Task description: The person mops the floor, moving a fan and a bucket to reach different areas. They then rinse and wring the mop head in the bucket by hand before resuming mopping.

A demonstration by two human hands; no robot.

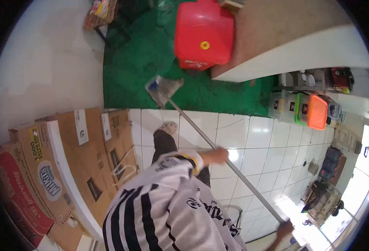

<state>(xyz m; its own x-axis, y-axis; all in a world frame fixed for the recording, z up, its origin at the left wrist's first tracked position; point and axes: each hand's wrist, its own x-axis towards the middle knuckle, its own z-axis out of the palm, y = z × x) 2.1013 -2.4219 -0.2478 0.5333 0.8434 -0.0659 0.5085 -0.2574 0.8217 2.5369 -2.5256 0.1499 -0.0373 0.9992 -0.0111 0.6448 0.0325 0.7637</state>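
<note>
Head view. Your left hand (215,155) and right hand (285,229) hold the mop (251,188), fingers wrapped round it; its far end lies left of the red bin (203,35), nearer you. A loose grip or wide rightward swing could send it against the bin.

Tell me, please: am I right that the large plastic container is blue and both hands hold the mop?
Not quite: the head view shows the container is red, not blue; the left hand and right hand hold the mop.
</note>
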